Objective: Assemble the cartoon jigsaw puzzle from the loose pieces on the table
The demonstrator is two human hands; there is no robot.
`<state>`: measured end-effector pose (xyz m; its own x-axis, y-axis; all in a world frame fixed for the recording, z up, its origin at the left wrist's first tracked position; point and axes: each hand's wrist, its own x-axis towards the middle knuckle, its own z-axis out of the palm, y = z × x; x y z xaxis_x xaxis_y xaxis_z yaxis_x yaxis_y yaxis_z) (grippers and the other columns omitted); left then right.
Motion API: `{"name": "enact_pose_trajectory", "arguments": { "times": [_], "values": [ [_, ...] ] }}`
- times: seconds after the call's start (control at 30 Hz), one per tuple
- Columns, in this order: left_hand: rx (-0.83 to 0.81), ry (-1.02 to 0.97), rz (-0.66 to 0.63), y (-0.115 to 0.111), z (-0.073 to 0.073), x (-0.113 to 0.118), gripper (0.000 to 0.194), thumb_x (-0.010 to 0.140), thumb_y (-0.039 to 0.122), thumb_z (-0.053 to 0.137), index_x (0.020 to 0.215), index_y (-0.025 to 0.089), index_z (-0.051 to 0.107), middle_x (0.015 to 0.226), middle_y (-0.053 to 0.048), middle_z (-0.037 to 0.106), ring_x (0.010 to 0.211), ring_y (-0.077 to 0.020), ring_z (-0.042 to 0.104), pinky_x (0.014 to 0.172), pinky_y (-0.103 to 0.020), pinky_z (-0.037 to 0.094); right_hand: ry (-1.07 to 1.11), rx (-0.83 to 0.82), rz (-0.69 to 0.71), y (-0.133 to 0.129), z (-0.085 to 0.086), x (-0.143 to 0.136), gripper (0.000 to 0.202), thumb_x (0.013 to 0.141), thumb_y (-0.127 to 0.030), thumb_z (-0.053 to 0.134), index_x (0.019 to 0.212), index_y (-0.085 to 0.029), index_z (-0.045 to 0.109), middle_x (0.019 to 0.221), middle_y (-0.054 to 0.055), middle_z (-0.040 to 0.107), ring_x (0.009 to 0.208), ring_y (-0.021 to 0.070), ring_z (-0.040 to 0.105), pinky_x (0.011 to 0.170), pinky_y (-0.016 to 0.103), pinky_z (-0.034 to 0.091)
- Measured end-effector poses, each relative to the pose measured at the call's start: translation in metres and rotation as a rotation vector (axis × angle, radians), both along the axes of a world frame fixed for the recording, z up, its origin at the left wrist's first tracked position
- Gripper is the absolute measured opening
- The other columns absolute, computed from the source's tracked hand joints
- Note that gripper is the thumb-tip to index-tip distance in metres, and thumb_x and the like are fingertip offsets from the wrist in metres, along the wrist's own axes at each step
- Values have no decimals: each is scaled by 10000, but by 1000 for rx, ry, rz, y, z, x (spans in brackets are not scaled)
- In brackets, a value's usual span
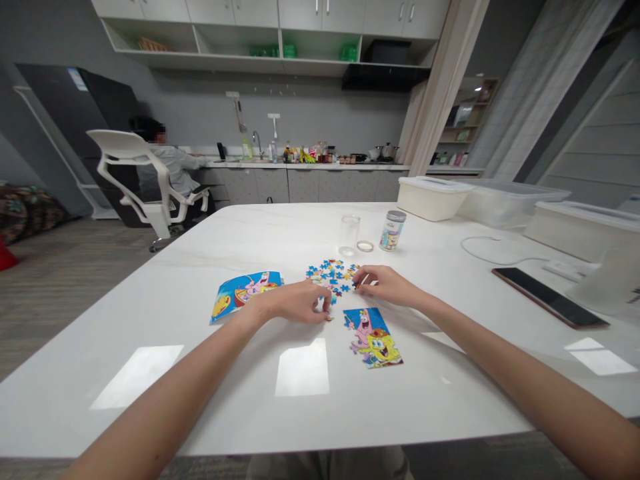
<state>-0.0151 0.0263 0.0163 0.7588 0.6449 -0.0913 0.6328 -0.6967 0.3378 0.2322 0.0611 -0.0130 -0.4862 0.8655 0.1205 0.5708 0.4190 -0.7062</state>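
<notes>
My left hand [300, 300] is curled low over the white table, its fingertips closed at a small puzzle piece [329, 319]. Across from it, my right hand [384, 284] pinches a dark puzzle piece [356, 285] at the right edge of a heap of loose puzzle pieces [330, 269]. Nearer to me lies a partly joined cartoon puzzle [376, 339], showing a pink starfish and a yellow sponge figure, with a ragged left side. A bent picture sheet [235, 297] of the same cartoon lies left, partly covered by my left hand and wrist.
Behind the heap stand a clear jar [349, 235], a ring-shaped lid [365, 247] and a printed can [393, 231]. To the right are a phone [547, 295], a white cable [480, 252] and lidded bins [434, 199]. A person [173, 170] sits at the far left.
</notes>
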Motion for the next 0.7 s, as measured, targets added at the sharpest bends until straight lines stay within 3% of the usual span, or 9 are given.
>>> {"name": "enact_pose_trajectory", "arguments": {
  "times": [0.23,0.43,0.6,0.7],
  "values": [
    [-3,-2,4,0,1,0,162,821,362,593,854,213,649,688,8,596,781,-157,557,680,-241,390,-41,92,4,0,0,2,273,730,-130,577,995,-173,629,843,27,691,703,140,627,654,256,484],
    [32,-16,-15,3,-3,-2,185,827,336,573,944,229,669,690,7,593,730,-149,547,692,-251,396,-83,201,18,2,0,2,200,706,-141,572,889,-164,648,731,-2,602,654,135,540,650,258,439],
    [36,-23,-55,6,-5,-3,197,781,150,543,896,223,684,671,11,599,694,-136,541,703,-246,394,-72,157,23,1,1,1,175,703,-162,597,874,-163,635,727,-1,601,655,142,544,636,260,436],
    [38,-26,-46,5,-4,-4,205,766,139,544,899,216,681,670,10,600,685,-136,536,697,-247,395,-43,85,22,-1,2,1,180,701,-150,615,880,-166,623,776,19,656,695,156,600,672,275,464]
  ]
}}
